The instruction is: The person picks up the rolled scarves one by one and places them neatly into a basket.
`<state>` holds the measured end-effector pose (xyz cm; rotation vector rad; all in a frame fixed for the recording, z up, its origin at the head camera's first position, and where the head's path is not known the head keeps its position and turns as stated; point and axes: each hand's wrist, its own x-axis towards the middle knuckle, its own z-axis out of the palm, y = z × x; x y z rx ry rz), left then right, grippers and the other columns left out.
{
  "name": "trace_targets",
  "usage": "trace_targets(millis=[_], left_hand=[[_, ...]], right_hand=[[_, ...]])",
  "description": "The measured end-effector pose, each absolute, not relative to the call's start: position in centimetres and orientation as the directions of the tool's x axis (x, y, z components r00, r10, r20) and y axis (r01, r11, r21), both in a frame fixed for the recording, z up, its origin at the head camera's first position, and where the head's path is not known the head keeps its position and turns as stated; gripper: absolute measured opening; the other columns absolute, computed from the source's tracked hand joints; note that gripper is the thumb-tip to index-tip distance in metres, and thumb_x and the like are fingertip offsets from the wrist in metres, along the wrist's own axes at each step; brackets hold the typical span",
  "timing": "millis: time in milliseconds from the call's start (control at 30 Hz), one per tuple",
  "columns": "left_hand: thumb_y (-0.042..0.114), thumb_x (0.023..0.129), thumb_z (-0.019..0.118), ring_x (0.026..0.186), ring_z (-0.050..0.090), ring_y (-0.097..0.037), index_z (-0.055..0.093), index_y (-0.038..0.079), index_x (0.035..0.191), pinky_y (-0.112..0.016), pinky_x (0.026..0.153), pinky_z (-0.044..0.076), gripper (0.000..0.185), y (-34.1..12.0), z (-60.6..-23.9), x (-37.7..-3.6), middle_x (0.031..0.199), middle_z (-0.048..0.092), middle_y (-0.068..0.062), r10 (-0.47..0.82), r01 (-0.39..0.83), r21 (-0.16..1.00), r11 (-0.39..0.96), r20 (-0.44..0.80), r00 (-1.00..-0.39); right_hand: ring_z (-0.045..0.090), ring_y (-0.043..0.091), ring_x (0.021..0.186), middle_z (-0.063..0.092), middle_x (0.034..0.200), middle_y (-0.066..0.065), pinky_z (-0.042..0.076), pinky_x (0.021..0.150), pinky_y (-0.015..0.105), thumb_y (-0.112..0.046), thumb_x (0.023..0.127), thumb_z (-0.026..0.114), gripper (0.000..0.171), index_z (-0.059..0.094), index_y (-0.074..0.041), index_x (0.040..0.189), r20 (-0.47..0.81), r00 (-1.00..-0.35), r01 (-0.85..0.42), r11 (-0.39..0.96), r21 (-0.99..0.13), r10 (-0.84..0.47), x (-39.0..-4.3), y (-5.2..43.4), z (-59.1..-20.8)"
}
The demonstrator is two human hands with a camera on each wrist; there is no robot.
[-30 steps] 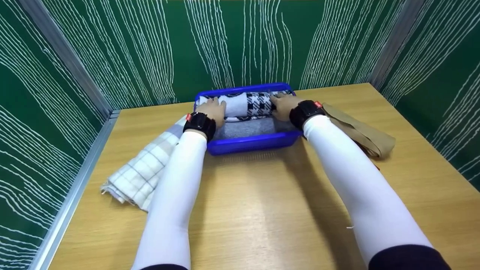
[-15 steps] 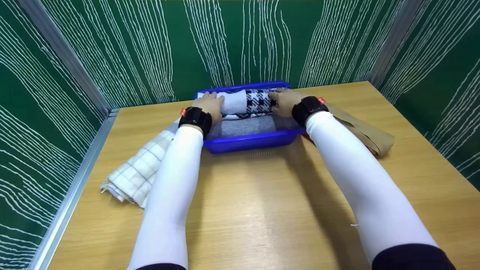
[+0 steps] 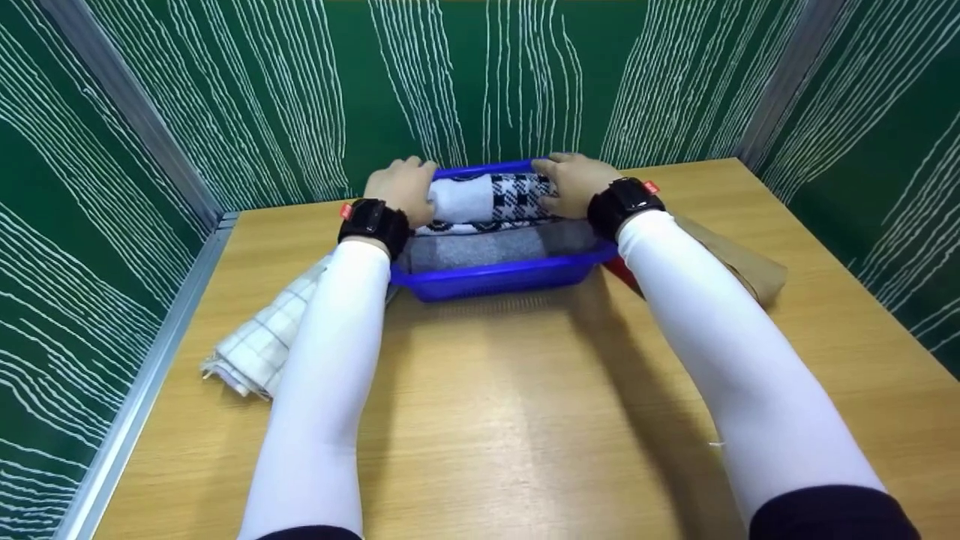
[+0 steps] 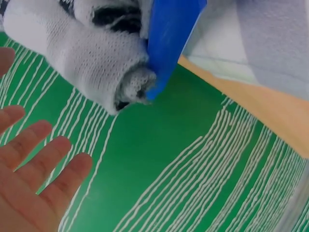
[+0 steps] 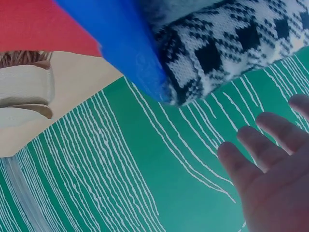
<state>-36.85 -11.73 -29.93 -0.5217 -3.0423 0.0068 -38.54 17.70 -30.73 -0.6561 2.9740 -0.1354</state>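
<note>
A blue plastic basket stands at the far middle of the wooden table. A rolled cloth, white at its left and black-and-white plaid at its right, lies along the basket's back, with a folded grey cloth in front of it. My left hand is at the roll's left end and my right hand at its right end. In the left wrist view the left hand has straight, spread fingers off the roll. The right hand likewise hangs free beside the plaid end.
A white checked towel lies on the table left of the basket, partly under my left arm. A beige folded cloth and a red item lie to the right. Green patterned walls close in the back and both sides.
Both hands have slid outward and farther back, from on top of the roll to its two ends, and their fingers have come off it.
</note>
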Motion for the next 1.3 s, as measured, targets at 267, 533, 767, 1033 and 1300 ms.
trace_targets(millis=[267, 533, 767, 1033, 1300], left_hand=[[0.032, 0.103, 0.063, 0.146, 0.053, -0.042, 0.047, 0.004, 0.161, -0.062, 0.117, 0.050, 0.067, -12.7, -29.4, -36.1, 0.159, 0.054, -0.021, 0.328, 0.334, 0.051, 0.941, 0.108, -0.939], [0.035, 0.102, 0.063, 0.151, 0.049, -0.042, 0.045, 0.005, 0.163, -0.062, 0.119, 0.047, 0.071, -13.6, -30.3, -35.7, 0.164, 0.050, -0.020, 0.320, 0.329, 0.074, 0.941, 0.116, -0.940], [0.036, 0.102, 0.063, 0.151, 0.049, -0.042, 0.044, 0.005, 0.163, -0.062, 0.120, 0.047, 0.071, -14.5, -31.2, -35.0, 0.164, 0.050, -0.020, 0.326, 0.340, 0.105, 0.935, 0.131, -0.936], [0.038, 0.104, 0.064, 0.152, 0.047, -0.044, 0.043, 0.005, 0.164, -0.063, 0.124, 0.043, 0.072, -15.5, -31.9, -33.4, 0.165, 0.049, -0.021, 0.333, 0.351, 0.124, 0.928, 0.144, -0.932], [0.039, 0.102, 0.066, 0.152, 0.047, -0.046, 0.046, 0.002, 0.162, -0.063, 0.124, 0.042, 0.073, -16.0, -32.5, -32.6, 0.164, 0.049, -0.024, 0.354, 0.373, 0.104, 0.922, 0.163, -0.921]], right_hand=[[0.032, 0.049, 0.161, 0.034, 0.174, 0.026, 0.028, 0.131, 0.067, -0.034, 0.105, 0.066, 0.076, 0.035, -0.008, 0.170, 0.026, -0.883, -0.469, 0.880, -0.083, -0.468, -38.2, 17.3, -30.3], [0.033, 0.050, 0.161, 0.035, 0.173, 0.027, 0.027, 0.132, 0.067, -0.036, 0.104, 0.068, 0.078, 0.035, -0.008, 0.169, 0.085, -0.871, -0.490, 0.869, -0.074, -0.484, -37.6, 16.8, -31.3], [0.031, 0.051, 0.161, 0.033, 0.174, 0.027, 0.026, 0.131, 0.069, -0.040, 0.104, 0.069, 0.081, 0.034, -0.010, 0.170, 0.101, -0.879, -0.475, 0.873, -0.108, -0.466, -36.8, 16.8, -31.9], [0.031, 0.052, 0.161, 0.033, 0.174, 0.027, 0.027, 0.130, 0.070, -0.044, 0.103, 0.070, 0.084, 0.033, -0.010, 0.170, 0.121, -0.869, -0.491, 0.867, -0.084, -0.481, -36.2, 17.0, -32.9], [0.029, 0.050, 0.162, 0.033, 0.175, 0.026, 0.026, 0.131, 0.069, -0.049, 0.101, 0.073, 0.089, 0.033, -0.011, 0.171, 0.145, -0.872, -0.482, 0.872, -0.089, -0.467, -35.3, 17.1, -33.1]])
